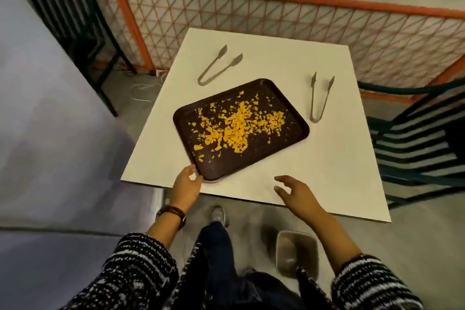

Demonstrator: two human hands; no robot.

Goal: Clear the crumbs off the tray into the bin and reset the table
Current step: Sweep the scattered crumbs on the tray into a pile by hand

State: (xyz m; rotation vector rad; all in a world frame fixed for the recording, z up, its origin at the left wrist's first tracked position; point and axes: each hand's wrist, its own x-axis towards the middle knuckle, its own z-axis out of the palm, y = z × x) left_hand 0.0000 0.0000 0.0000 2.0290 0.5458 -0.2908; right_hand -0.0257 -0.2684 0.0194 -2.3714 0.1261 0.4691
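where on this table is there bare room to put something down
Widest bare patch: the near right of the table, bordered by the tray, the right tongs and the right hand. A smaller one lies at the far edge between right tongs and left tongs. Crowded: the left side, where left tongs, tray and left hand leave only a thin strip.

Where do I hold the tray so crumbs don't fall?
Hold the tray by its raised rim, a hand on each side, coming from the near edge. The left hand is at its near corner; the right hand could take the rim facing it. The crumbs lie loose, so keep it flat.
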